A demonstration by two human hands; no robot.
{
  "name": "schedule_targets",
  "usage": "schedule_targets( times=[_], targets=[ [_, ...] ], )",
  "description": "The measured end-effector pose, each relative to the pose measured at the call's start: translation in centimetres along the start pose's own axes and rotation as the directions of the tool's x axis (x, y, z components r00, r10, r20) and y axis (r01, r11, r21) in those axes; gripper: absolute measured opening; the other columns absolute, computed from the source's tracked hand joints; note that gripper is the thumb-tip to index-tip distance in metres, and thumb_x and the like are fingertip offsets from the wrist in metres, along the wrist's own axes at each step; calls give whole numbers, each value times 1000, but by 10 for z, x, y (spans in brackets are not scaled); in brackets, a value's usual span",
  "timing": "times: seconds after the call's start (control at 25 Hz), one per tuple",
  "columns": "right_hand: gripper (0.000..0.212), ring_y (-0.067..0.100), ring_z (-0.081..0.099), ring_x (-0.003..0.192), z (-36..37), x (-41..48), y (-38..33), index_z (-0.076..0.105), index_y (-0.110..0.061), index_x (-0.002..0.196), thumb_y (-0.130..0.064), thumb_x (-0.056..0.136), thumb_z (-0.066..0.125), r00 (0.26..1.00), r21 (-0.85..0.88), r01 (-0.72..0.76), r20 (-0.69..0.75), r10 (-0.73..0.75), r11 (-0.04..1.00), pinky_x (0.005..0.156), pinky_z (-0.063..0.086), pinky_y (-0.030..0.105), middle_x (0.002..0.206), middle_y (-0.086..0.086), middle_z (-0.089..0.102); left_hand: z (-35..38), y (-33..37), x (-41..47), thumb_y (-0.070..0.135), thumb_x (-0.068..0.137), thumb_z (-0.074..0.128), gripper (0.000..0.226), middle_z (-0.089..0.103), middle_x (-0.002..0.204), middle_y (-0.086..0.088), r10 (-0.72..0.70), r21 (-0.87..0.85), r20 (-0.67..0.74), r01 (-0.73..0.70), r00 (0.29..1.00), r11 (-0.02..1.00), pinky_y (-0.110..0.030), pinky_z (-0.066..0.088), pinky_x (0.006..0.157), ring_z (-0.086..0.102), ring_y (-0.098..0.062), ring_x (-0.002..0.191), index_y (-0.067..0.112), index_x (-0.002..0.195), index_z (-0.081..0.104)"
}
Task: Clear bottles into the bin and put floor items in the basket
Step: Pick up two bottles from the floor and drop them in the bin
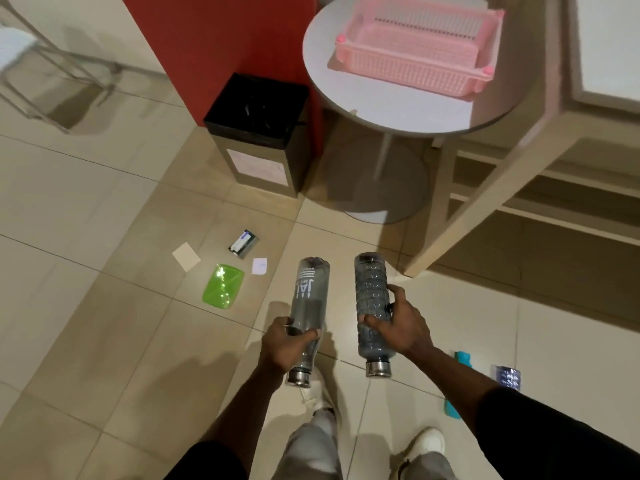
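Tiled floor [104, 188] with scattered litter; left hand [287, 344] and right hand [398, 327] each grip a grey bottle [309, 299], [373, 303], well short of the bin [258, 133]. Dropping both together risks one glancing off its rim.

Bin [258, 133] mouth open, far; bare floor [86, 209] leads there. Round table [381, 98] crowds its right, red wall [221, 39] behind.

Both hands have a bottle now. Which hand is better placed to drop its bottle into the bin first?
Left, probably. The left hand and its printed bottle sit on the same side as the black-lined bin. The right hand with the ribbed bottle would have to cross over.
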State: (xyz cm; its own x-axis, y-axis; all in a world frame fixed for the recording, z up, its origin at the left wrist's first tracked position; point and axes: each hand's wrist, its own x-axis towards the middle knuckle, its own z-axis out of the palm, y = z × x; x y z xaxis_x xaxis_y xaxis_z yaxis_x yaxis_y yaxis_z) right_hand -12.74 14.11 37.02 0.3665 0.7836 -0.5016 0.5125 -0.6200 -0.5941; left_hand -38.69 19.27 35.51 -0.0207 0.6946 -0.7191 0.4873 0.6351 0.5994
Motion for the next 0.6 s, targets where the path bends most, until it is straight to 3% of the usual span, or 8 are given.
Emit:
schedule_targets(
  times=[0.24,0.4,0.6],
  targets=[
    [93,21,69,97,19,51,-127,29,-30,150,-61,76,78,993,12,111,28,-111,994,81,57,38,122,2,71,-98,57,46,34,72,96,64,77,104,-3,31,-69,-115,-39,993,997,-44,66,84,77,-23,93,18,125,62],
    [94,22,69,97,15,99,-186,30,-28,151,-63,76,75,986,-14,164,41,-163,986,84,58,40,123,3,71,-125,101,76,30,75,95,63,77,104,-2,13,-162,-171,-42,985,986,-44,66,85,77,-22,91,15,127,62],
    [95,21,69,99,3,178,-235,29,-28,150,-68,76,72,970,-5,224,97,-223,974,86,58,40,128,4,70,-137,166,133,34,74,95,63,79,102,-1,17,-152,-231,-53,973,987,-44,66,83,77,-24,90,13,127,66]
  ],
)
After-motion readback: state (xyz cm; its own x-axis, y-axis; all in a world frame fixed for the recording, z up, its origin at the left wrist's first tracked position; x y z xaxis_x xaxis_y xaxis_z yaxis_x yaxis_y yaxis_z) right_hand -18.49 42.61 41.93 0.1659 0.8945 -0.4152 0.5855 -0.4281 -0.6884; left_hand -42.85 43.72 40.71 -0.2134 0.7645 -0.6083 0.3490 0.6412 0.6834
